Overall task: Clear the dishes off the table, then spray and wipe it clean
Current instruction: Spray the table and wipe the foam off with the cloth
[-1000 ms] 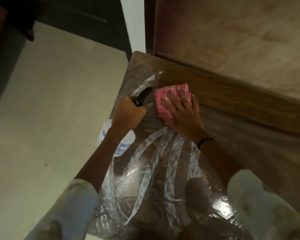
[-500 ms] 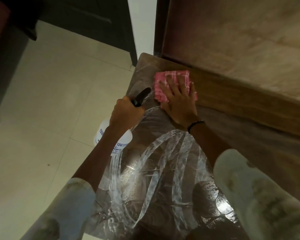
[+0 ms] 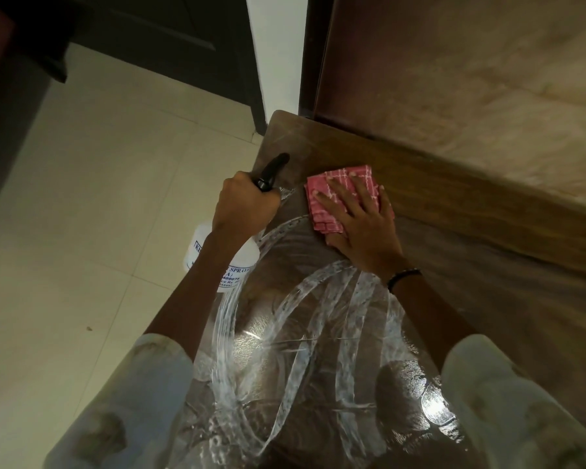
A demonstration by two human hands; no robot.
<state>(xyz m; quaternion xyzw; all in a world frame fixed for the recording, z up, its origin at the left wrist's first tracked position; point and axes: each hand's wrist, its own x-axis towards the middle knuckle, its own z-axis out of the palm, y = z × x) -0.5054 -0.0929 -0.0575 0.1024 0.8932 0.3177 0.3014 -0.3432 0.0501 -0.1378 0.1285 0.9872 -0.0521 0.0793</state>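
A brown wooden table carries white foamy wipe streaks across its near half. My right hand lies flat with spread fingers on a folded pink checked cloth, pressing it onto the table near the far left corner. My left hand grips the neck of a white spray bottle with a black trigger head, held over the table's left edge. The bottle's body hangs below my wrist, partly hidden by my forearm.
A wooden panel or wall rises along the table's far side. Pale floor tiles lie to the left, with a dark door and dark furniture beyond. No dishes are visible on the table.
My right hand slid the cloth toward the far corner, then back a little toward the right. My left hand kept hold of the spray bottle in about the same place.
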